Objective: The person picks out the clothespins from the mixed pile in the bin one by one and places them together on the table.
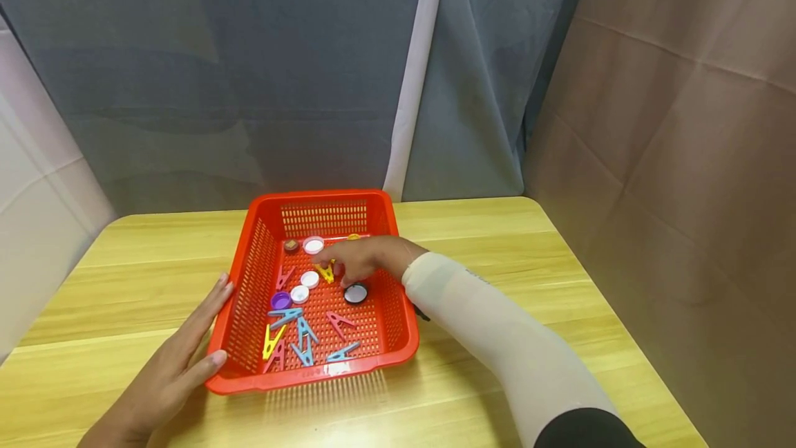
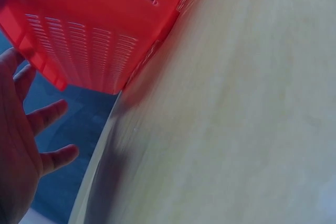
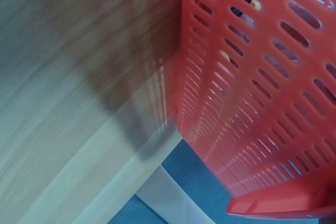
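A red plastic basket stands on the wooden table, holding clothespins and bottle caps. My left hand is at its left side, fingers spread and fingertips right at the rim; the left wrist view shows these fingers beside the basket wall. Over the right rim, my right hand reaches in with bent fingers around a yellow clothespin. I cannot tell whether it pinches that clothespin. A black-rimmed round cap lies just below this hand. The right wrist view shows only the basket's outer wall.
White caps, a purple cap and a brown cap lie inside the basket. Blue clothespins, pink ones and another yellow clothespin are near its front. Grey curtain hangs behind the table.
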### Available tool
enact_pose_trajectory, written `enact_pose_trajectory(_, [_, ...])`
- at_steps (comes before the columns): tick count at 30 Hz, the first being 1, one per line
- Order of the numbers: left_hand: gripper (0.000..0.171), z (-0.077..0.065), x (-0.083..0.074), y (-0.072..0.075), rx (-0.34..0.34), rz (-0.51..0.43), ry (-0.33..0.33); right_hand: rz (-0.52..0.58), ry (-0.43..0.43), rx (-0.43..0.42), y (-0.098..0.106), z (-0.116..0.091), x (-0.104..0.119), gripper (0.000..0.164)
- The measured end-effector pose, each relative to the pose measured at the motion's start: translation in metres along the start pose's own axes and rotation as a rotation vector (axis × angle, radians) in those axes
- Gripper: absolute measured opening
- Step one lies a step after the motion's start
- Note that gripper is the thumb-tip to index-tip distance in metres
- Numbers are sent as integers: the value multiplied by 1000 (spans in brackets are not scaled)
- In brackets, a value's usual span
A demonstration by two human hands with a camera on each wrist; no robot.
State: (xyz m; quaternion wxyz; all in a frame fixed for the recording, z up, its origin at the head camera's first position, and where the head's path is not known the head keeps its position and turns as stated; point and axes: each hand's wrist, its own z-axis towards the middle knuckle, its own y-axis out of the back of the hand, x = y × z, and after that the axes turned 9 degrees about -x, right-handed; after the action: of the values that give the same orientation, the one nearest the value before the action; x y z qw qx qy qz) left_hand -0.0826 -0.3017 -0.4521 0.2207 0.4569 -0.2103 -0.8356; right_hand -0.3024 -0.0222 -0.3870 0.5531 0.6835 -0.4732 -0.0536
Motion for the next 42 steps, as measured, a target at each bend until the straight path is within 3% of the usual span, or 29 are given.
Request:
enact_pose_trajectory(8, [91, 0, 2, -2, -7, 5, -1, 42, 8, -37, 1, 1, -2, 78])
enact_pose_trajectory(13, [91, 1, 3, -3, -10, 9, -12, 67, 33, -101, 1, 2, -5, 74])
enact_pose_trajectory(22, [91, 1, 3, -4, -18, 20, -8, 157, 135, -197, 1, 4, -10, 59])
enact_pose_trajectory(35, [91, 2, 1, -4, -19, 26, -12, 121, 141, -235, 9, -9, -7, 53])
enact_pose_trajectory(42, [91, 1, 0, -4, -18, 24, -8, 92, 211, -225, 13, -13, -6, 53])
